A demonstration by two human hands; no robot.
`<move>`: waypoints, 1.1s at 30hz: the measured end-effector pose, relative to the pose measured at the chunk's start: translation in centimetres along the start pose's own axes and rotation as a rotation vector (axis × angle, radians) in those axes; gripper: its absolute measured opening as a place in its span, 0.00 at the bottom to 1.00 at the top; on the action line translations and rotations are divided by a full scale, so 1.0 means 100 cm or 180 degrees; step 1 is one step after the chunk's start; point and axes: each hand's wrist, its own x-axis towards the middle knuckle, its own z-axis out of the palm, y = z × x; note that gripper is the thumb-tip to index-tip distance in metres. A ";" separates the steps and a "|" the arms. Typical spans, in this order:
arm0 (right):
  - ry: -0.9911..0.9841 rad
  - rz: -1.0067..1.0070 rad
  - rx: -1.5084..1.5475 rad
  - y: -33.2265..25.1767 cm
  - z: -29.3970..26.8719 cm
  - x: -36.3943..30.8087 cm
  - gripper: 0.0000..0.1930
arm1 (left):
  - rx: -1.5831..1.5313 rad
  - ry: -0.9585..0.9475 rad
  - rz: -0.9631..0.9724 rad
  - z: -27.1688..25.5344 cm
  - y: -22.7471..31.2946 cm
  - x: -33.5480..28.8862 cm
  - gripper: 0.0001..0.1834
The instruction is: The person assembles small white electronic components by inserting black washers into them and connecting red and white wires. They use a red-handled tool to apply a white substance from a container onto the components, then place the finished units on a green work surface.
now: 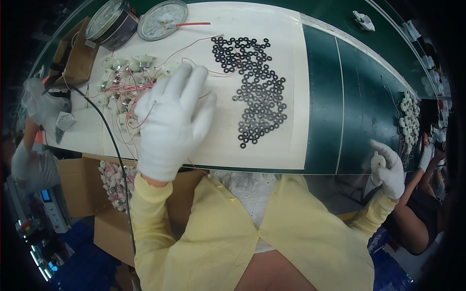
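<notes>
My left hand (172, 121), in a white glove, reaches over the cream work mat (291, 72) with fingers spread, touching thin red wires at the edge of a pile of small white motors with red leads (124, 82). Nothing is clearly gripped in it. Just to its right lies a spread of several black rubber rings (257, 87). My right hand (388, 167), also gloved, is far out at the right beside the green conveyor belt (359, 106), closed around a small white round part (377, 160).
Two round metal tins (136, 22) stand at the back left, with a brown cardboard box (77, 53) beside them. A black cable (114, 145) runs down off the table. A carton of more motors (114, 182) sits below. Other people work at both sides. White parts (407, 121) ride the belt.
</notes>
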 end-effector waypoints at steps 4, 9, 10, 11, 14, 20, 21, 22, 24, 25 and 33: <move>0.0888 0.0234 -0.0696 -0.010 -0.026 -0.020 0.24 | 0.0629 -0.0160 -0.0081 0.019 -0.015 0.009 0.17; 0.1118 0.0136 -0.2204 -0.038 0.054 0.043 0.19 | 0.0809 0.0165 0.0143 0.033 -0.013 0.008 0.09; 0.1123 0.0154 -0.2566 -0.041 0.072 0.058 0.18 | 0.0758 0.0104 0.0112 0.032 -0.013 0.007 0.09; 0.1100 -0.0430 -0.2709 -0.029 0.080 0.070 0.18 | 0.0689 0.0048 0.0096 0.030 -0.011 0.006 0.10; 0.1040 -0.1632 -0.2921 -0.003 0.091 0.104 0.14 | 0.0504 -0.0101 0.0138 0.022 -0.004 -0.003 0.11; 0.0912 -0.2103 -0.3646 -0.009 0.106 0.120 0.14 | 0.0464 -0.0107 -0.0139 0.010 0.021 -0.037 0.21; 0.0909 -0.2119 -0.3628 -0.008 0.108 0.118 0.14 | 0.0484 -0.0094 -0.0183 0.008 0.025 -0.044 0.23; 0.0872 -0.2123 -0.3600 -0.008 0.108 0.119 0.14 | 0.0418 -0.0087 -0.0256 0.006 0.026 -0.050 0.24; 0.0892 -0.2138 -0.3928 -0.009 0.108 0.121 0.14 | 0.0283 -0.0070 -0.0401 0.003 0.022 -0.062 0.26; 0.0902 -0.2153 -0.4097 -0.009 0.108 0.121 0.14 | 0.0188 0.0001 -0.0466 0.004 0.019 -0.067 0.26; 0.0624 -0.1578 -0.2296 -0.004 0.127 0.125 0.10 | 0.0009 0.0274 -0.0434 0.015 0.007 -0.085 0.26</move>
